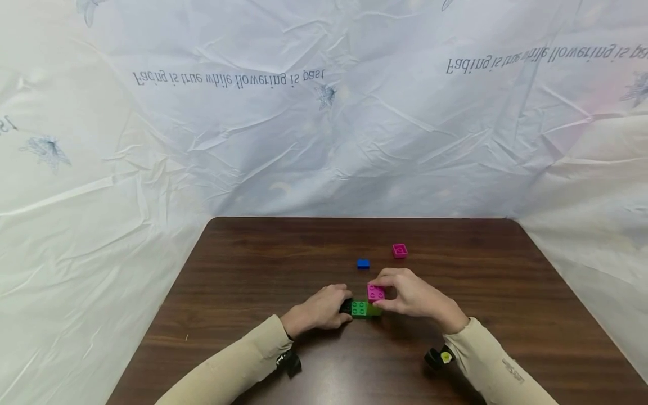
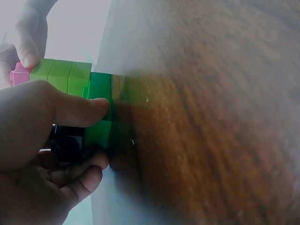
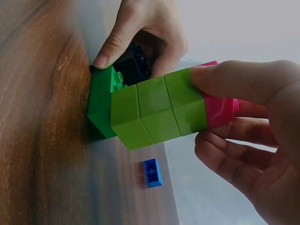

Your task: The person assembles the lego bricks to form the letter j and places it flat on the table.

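Note:
A green brick [image 1: 359, 309] lies at the middle of the table, with a black brick [image 3: 133, 69] on one end. On its other end rises a stack of several lime bricks [image 3: 159, 108], topped by a pink brick [image 1: 376, 293]. My left hand [image 1: 326, 306] grips the black and green end, thumb and fingers on opposite sides near the tabletop. Thumb and fingers of my right hand [image 1: 412, 292] pinch the pink brick, the thumb reaching the uppermost lime brick in the right wrist view.
Beyond the hands, a small blue brick [image 1: 363, 264] lies on the brown table [image 1: 283, 242]. A second pink brick [image 1: 400, 251] is farther back to the right, its hollow side up. A pale printed sheet [image 1: 324, 157] hangs behind the table's far edge.

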{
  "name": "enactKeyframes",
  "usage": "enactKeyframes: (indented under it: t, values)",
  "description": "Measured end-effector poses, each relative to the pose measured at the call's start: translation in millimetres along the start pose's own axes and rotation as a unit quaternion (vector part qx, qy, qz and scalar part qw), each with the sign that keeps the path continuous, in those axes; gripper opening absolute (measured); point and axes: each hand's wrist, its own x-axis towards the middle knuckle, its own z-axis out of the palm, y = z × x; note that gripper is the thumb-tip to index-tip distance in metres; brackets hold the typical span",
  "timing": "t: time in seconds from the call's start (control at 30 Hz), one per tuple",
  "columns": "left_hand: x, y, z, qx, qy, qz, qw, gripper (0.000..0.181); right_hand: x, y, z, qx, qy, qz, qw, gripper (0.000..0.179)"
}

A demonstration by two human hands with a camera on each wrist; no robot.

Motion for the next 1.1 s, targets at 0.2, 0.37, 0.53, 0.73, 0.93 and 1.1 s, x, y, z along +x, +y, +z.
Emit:
enactKeyframes:
  t: [0.2, 0.37, 0.53, 0.73, 0.93, 1.1]
  values:
    - [-0.9, -0.6, 1.6, 0.0, -0.001, 0.001, 1.0, 0.032, -0.1, -0.7, 1.4, -0.003, -0.003, 0.005, 1.0, 0.034]
    - [-1.8, -1.5, 2.1, -0.002, 0.001, 0.005, 1.0, 0.03, -0.2, -1.3, 2.5, -0.002, -0.006, 0.012, 0.9999, 0.035]
    - [-1.8, -0.7, 0.9, 0.001, 0.0, 0.002, 1.0, 0.031, -2.2, -1.8, 2.8, 0.002, -0.005, 0.017, 0.9999, 0.036]
    - [-1.2, 0.4, -0.4, 0.008, 0.002, 0.002, 1.0, 0.031, -3.3, 0.2, 4.2, -0.003, -0.002, 0.014, 0.9999, 0.037]
    - [-0.6, -0.1, 0.5, 0.008, 0.0, 0.002, 1.0, 0.031, -2.4, 0.5, 5.5, -0.006, -0.008, 0.021, 0.9997, 0.04]
    - [-0.7, 0.3, 0.1, 0.007, -0.006, -0.003, 0.9999, 0.032, -1.4, 0.6, 5.3, -0.005, -0.009, 0.027, 0.9996, 0.04]
